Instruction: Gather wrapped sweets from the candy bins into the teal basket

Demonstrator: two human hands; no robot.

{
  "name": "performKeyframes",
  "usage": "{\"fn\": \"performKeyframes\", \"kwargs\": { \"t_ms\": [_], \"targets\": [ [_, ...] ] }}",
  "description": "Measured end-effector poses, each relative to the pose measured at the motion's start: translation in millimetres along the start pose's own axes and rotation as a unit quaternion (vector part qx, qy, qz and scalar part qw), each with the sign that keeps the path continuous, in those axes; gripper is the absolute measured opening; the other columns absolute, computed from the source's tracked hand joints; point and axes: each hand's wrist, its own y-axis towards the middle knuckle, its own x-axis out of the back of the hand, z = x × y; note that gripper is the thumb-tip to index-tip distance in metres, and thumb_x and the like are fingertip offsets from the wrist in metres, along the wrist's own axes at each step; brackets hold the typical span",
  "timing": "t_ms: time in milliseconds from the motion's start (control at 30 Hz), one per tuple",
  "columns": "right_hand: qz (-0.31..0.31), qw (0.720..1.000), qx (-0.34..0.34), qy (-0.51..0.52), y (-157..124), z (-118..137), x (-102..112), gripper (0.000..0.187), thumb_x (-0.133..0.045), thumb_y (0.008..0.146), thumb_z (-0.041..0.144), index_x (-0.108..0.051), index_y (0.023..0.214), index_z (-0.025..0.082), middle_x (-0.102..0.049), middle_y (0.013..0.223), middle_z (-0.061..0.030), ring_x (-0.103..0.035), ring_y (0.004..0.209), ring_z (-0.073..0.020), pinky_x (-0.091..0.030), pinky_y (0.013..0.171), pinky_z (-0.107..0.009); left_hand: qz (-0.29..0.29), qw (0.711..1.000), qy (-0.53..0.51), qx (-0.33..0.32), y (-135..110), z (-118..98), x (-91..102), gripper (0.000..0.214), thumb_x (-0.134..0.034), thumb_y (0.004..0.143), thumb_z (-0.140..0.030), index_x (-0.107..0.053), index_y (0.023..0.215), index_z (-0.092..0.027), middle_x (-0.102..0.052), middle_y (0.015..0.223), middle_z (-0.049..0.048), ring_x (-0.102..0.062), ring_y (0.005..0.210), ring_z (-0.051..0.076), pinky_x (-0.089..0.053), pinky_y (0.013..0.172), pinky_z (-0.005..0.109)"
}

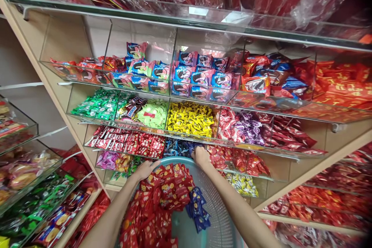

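Observation:
A large teal plastic basket (pixel 213 186) tilts against the shelves in front of me. Inside it lie many red candy packets (pixel 162 197) and a small cluster of dark blue candy packets (pixel 198 209). My left hand (pixel 147 169) grips the basket's far-left rim. At the far-right rim, my right hand (pixel 201 155) is closed, its knuckles by the shelf bin of blue-wrapped candies (pixel 178 148). What its fingers hold, if anything, is hidden.
Clear shelf bins hold blue-and-pink snack packs (pixel 183 73), yellow candies (pixel 190 119), green candies (pixel 97 104) and red-and-white packets (pixel 110 137). A glass shelf edge (pixel 174 15) runs overhead beneath plastic-wrapped red goods. More stocked shelves stand on both sides.

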Motion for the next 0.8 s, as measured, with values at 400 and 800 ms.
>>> {"fn": "performKeyframes", "kwargs": {
  "t_ms": [400, 800],
  "targets": [
    [-0.104, 0.874, 0.078, 0.469, -28, -5, 0, 0.020, -0.040, 0.070, 0.022, -0.029, 0.052, 0.020, -0.060, 0.075, -0.0034, -0.054, 0.064, -0.0104, -0.041, 0.058, -0.021, -0.012, 1.000, -0.004, -0.023, 0, 2, -0.6, 0.057, -0.032, 0.058, -0.072, -0.051, 0.053, -0.018, -0.050, 0.047, 0.0003, -0.047, 0.052, 0.016, -0.027, 0.051, 0.024],
    [0.095, 0.650, 0.015, 0.754, -54, 1, -3, 0.035, -0.069, 0.054, 0.033, -0.049, 0.077, 0.017, -0.059, 0.060, 0.0031, -0.056, 0.053, -0.0089, -0.047, 0.054, -0.023, -0.007, 1.000, 0.003, -0.016, -2, -3, 2.1, 0.057, -0.031, 0.059, -0.072, -0.046, 0.049, -0.019, -0.045, 0.042, -0.0024, -0.045, 0.048, 0.014, -0.027, 0.050, 0.023]
  ]
}}
